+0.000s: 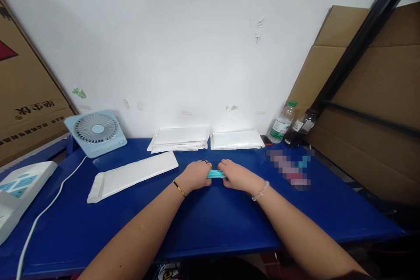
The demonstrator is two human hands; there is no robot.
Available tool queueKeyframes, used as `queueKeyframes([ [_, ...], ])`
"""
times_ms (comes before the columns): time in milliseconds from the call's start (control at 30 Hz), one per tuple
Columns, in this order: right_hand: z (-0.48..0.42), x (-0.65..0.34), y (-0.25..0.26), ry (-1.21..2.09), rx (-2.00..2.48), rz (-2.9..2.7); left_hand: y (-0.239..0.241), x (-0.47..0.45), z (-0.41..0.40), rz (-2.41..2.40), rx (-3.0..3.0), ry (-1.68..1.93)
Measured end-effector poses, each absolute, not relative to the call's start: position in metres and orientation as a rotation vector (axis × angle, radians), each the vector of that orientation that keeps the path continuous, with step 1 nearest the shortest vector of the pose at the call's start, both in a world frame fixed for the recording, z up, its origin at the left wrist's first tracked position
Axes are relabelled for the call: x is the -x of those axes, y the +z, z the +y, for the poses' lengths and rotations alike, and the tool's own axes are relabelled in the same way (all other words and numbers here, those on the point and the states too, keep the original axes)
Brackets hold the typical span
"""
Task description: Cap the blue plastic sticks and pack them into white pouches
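Note:
A small turquoise bundle with fine lengthwise lines (216,174) is stretched level between my hands, just above the blue table (210,227). My left hand (197,175) is closed round its left end, and my right hand (236,176) grips the right end. Fingers cover both ends, so I cannot tell its exact kind. Left of my left hand lies a long white padded envelope (138,176), flap end toward the lower left. Behind my hands, against the wall, are a stack of white envelopes (180,139) and a second white stack (236,139).
At the back left, a light-blue fan (97,131) stands tilted, its white cable (54,203) running toward the front. A white power strip (24,192) sits at the left edge. On the right are a water bottle (282,124), a dark drink bottle (300,129) and a blurred-out item (290,168).

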State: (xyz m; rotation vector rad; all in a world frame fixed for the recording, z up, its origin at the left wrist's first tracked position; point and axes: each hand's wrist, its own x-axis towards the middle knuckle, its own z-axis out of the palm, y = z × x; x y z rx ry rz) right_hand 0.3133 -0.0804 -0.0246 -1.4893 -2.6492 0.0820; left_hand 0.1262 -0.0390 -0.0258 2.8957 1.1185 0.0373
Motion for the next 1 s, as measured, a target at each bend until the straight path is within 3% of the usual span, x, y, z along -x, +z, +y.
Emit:
queueKeyframes([
  [267, -0.079, -0.307, -0.026, 0.037, 1.416, -2.683, -0.031, -0.14, -0.049, 1.162, -2.921, 0.158],
  [433, -0.083, -0.33, 0.02, 0.112, 1.22, -2.242, -0.027, -0.143, -0.045, 1.167, -2.578, 0.478],
  [633, -0.083, -0.308, 0.062, 0.323, 0.976, -1.903, -0.025, -0.146, -0.046, 0.717, -2.022, 0.873],
  [800, -0.089, -0.276, 0.046, 0.525, 0.949, -2.051, -0.036, -0.148, -0.045, 0.591, -1.877, 0.829],
  [1000, -0.085, -0.289, 0.012, 0.996, 0.796, -1.693, -0.029, -0.146, -0.052, 0.613, -1.631, 0.676],
])
